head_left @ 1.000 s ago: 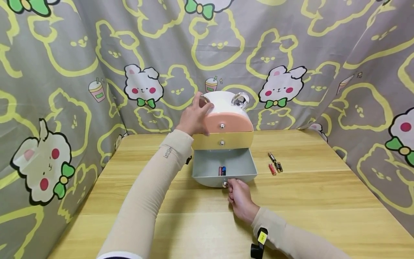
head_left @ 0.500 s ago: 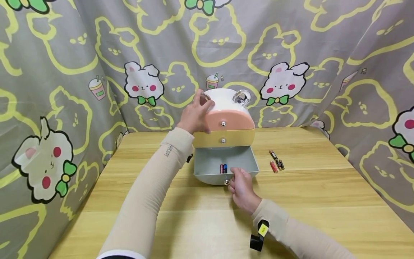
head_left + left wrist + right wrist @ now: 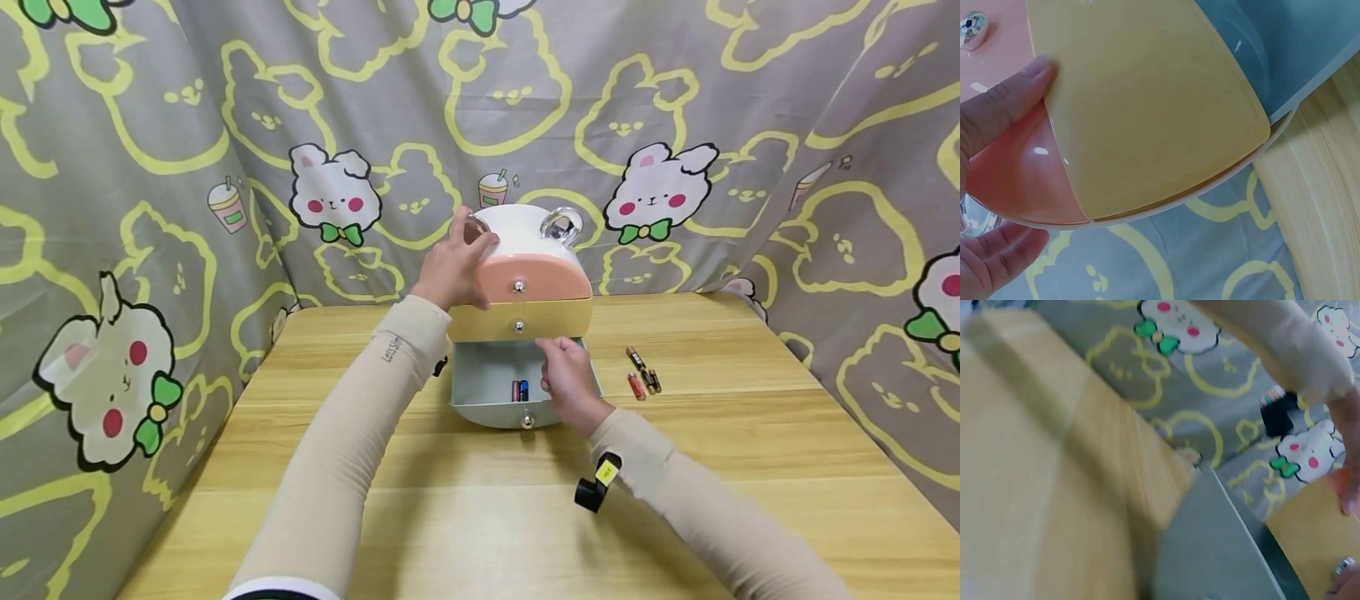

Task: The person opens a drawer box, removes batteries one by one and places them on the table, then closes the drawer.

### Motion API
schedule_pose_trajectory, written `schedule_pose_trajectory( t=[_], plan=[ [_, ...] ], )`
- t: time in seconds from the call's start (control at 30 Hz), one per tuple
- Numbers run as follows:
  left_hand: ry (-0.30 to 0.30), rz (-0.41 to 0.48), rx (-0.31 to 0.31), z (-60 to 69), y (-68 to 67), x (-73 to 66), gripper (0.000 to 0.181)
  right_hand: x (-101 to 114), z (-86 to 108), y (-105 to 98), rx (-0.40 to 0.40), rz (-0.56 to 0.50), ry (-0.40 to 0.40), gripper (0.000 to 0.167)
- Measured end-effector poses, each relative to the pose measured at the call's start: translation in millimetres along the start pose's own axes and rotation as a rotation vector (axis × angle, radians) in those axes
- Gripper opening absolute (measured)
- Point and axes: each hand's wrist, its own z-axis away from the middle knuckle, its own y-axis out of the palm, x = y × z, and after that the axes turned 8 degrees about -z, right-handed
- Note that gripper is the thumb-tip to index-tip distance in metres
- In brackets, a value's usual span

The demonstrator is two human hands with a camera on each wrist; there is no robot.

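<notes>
A small drawer cabinet (image 3: pixel 517 225) with a white top and two clear ring-shaped ears stands on the table. My left hand (image 3: pixel 453 267) grips its upper left side. In the left wrist view the left thumb (image 3: pixel 1013 94) lies on the front and the fingers are round the edge. The grey bottom drawer (image 3: pixel 480 367) is pulled out, holding a red battery (image 3: pixel 515 391) and a blue battery (image 3: pixel 524 390). Above its right part is my right hand (image 3: pixel 567 379), fingers bent and holding nothing, near the yellow drawer (image 3: pixel 480 321). The peach drawer (image 3: pixel 543 279) is closed.
On the table (image 3: pixel 750 433), right of the cabinet, lie several more batteries, including a red battery (image 3: pixel 636 386) and a black battery (image 3: pixel 635 358). A patterned curtain (image 3: pixel 405 100) encloses the back and sides. A strap (image 3: pixel 596 483) hangs from my right wrist.
My right hand has let go of the grey drawer's knob and moved up over the drawer toward the yellow drawer's knob. The left hand keeps its grip on the cabinet.
</notes>
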Motion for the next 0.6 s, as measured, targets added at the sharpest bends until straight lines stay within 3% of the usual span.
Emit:
schedule_pose_trajectory(
  t=[0.13, 0.33, 0.47, 0.6],
  plan=[
    [0.001, -0.008, -0.006, 0.4, 0.4, -0.1, 0.1, 6, -18.7, -2, 0.146, 0.318, -0.03, 0.029],
    [-0.005, -0.012, 0.0, 0.3, 0.7, 1.1, 0.102, 14, -44.7, -2, 0.446, 0.778, -0.085, 0.02],
    [-0.01, -0.011, -0.002, 0.1, 1.2, 2.5, 0.1, 21, -60.1, 2, 0.637, 1.028, -0.124, 0.015],
    [0.004, 0.001, 0.001, -0.1, 1.4, 1.6, 0.099, 28, -71.8, 4, 0.824, 1.23, -0.091, 0.013]
  ],
)
